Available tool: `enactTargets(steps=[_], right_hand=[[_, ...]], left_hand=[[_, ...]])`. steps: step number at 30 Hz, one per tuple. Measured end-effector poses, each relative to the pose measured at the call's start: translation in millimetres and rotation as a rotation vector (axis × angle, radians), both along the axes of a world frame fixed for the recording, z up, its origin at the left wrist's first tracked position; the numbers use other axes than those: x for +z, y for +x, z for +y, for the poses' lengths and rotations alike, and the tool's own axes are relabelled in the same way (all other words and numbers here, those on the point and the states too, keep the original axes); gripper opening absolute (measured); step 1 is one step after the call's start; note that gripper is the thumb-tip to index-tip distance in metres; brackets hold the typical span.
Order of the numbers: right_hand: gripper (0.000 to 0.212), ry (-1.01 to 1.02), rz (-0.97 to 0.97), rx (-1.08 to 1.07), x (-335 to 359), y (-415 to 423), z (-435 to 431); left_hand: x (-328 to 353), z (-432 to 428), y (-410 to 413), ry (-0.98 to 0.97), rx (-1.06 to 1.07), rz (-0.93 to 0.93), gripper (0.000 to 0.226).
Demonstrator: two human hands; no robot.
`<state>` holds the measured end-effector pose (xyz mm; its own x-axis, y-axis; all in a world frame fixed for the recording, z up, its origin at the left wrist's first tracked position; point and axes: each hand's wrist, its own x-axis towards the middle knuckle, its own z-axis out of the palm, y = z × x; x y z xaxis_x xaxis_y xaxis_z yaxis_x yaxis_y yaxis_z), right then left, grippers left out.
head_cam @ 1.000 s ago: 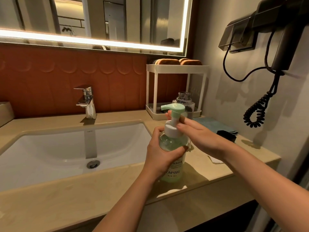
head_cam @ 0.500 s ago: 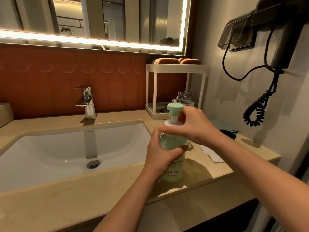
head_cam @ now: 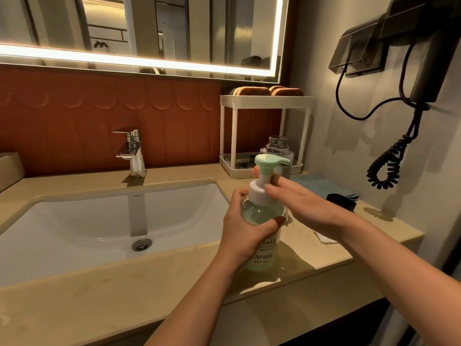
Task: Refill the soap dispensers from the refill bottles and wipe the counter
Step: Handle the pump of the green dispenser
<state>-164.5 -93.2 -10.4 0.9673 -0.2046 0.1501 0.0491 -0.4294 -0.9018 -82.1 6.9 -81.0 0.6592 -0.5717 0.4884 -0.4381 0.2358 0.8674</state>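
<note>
A clear soap dispenser [head_cam: 262, 255] with pale green liquid and a green pump head stands on the beige counter [head_cam: 104, 303], right of the sink. My left hand [head_cam: 245, 229] grips its body. My right hand [head_cam: 299, 203] holds the white pump collar between thumb and fingers, and the nozzle points right. Behind it stands an open clear bottle [head_cam: 277, 149] with no cap. A blue cloth [head_cam: 321, 184] lies on the counter near the wall, and a black cap [head_cam: 341, 200] sits at its front edge. A white cloth [head_cam: 324, 238] shows under my right wrist.
The white sink [head_cam: 104, 226] with a chrome faucet [head_cam: 133, 152] takes up the left. A white two-tier rack [head_cam: 265, 136] with brown sponges on top stands in the back corner. A wall hair dryer with a coiled cord [head_cam: 385, 168] hangs on the right.
My right hand has turned the pump head on the dispenser: its nozzle pointed left, then toward me, and now right. My left hand keeps its hold on the body.
</note>
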Motion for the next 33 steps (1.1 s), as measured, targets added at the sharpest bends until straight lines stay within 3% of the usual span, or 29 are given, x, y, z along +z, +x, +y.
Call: enactTargets(steps=[5, 9, 13, 14, 16, 20, 24, 28, 33], right_hand=[[0.035, -0.219, -0.134, 0.013, 11, -4, -5], [0.029, -0.327, -0.195, -0.047, 24, -1, -8], [0.063, -0.478, -0.234, -0.185, 23, 11, -4], [0.063, -0.494, -0.228, -0.199, 21, 15, -2], [0.047, -0.442, -0.188, -0.186, 20, 24, 0], [0.05, -0.217, -0.162, -0.117, 14, 38, 7], [0.032, 0.007, -0.191, -0.141, 7, 36, 16], [0.035, 0.035, -0.05, -0.052, 7, 19, 7], [0.041, -0.072, 0.004, 0.087, 10, 1, -4]], left_hand=[[0, 1, 0, -0.002, -0.005, 0.0, 0.056], [-1, 1, 1, -0.002, 0.011, -0.01, 0.056], [0, 1, -1, 0.004, 0.018, -0.007, 0.057], [0, 1, -2, 0.007, 0.022, -0.007, 0.06], [1, 0, -3, 0.011, 0.027, -0.002, 0.066], [0, -1, 0, 0.017, 0.008, 0.009, 0.062], [0, -1, 0, 0.031, 0.013, -0.018, 0.058], [0, 0, 0, 0.026, -0.011, -0.017, 0.056], [0, 2, 2, 0.018, -0.056, -0.016, 0.059]])
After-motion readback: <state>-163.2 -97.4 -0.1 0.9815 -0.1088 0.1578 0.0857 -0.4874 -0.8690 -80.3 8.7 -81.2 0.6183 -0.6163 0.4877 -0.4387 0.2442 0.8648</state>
